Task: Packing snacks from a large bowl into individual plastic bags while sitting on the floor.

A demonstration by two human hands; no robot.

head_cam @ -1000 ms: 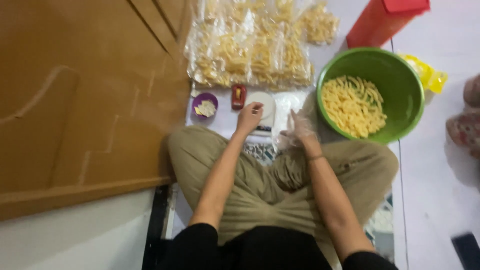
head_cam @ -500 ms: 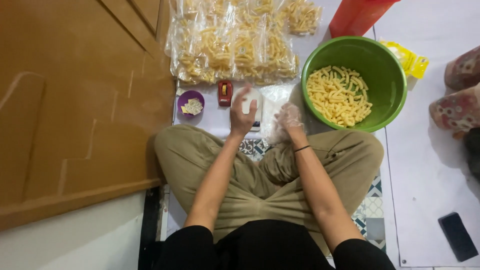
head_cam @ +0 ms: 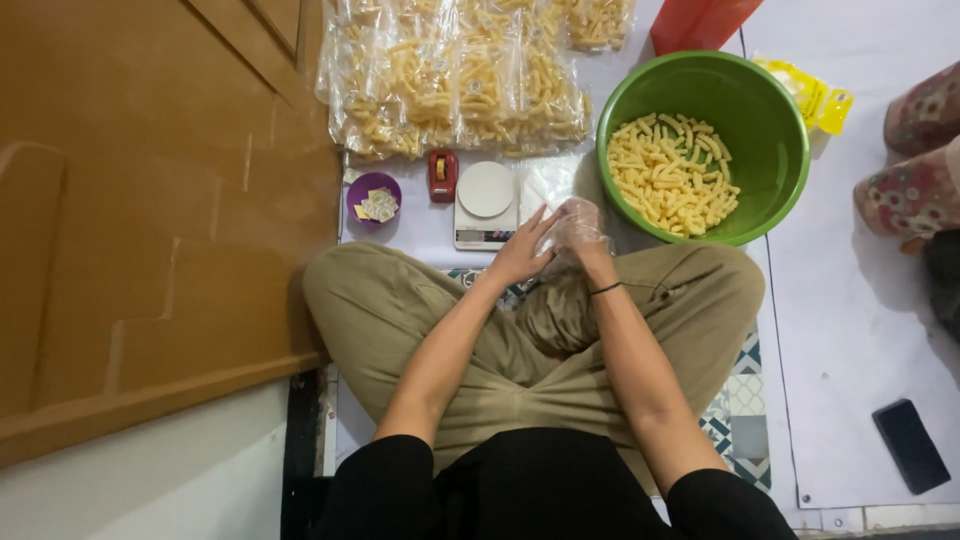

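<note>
My left hand (head_cam: 522, 250) and gloved right hand (head_cam: 580, 232) pinch a clear bag (head_cam: 550, 190) just before the scale (head_cam: 485, 205) | bag's contents unclear | bowl (head_cam: 775, 130) right

I read the support as a white sheet (head_cam: 860, 330) spread over the floor. Directly on it: green bowl (head_cam: 775, 150) of yellow snack sticks, white scale (head_cam: 485, 205), red tape dispenser (head_cam: 442, 175), purple cup (head_cam: 373, 197), row of filled clear bags (head_cam: 455, 85), red container (head_cam: 700, 22), yellow packet (head_cam: 815, 97), black phone (head_cam: 910, 445).
</note>
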